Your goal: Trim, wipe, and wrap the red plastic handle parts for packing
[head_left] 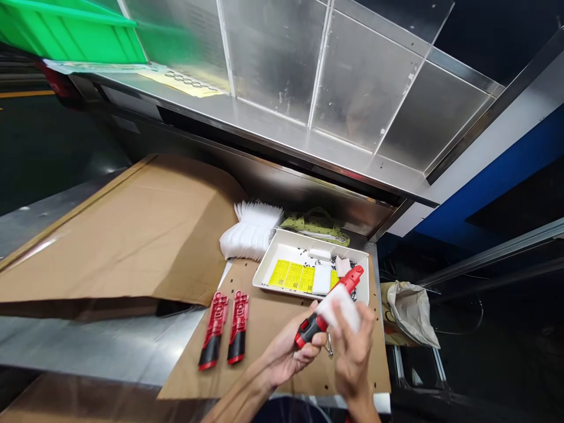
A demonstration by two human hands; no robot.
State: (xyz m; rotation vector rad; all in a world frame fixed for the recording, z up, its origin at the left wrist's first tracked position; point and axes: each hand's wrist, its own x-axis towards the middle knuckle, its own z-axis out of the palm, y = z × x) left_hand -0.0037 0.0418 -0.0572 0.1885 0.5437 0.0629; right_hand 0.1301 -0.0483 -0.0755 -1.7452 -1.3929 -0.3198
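Note:
My left hand (293, 352) is wrapped round the lower part of a red and black tool housing (309, 329), which is tilted with its red tip up to the right. My right hand (356, 349) grips a white pad (341, 305) and presses it against the middle of the housing. The pad and right fingers are blurred, and part of the housing is hidden behind them. On the cardboard sheet (273, 294) to the left lie two more red and black housing pieces, a left one (214, 332) and a right one (238, 329), side by side.
Behind my hands stands a white tray (259, 282) with yellow labels (293, 275), white pads and small black bits. A stack of white sheets (251, 232), a green patterned pouch (317, 223) and a large cardboard box (118, 235) are nearby. A bag (409, 314) hangs at right.

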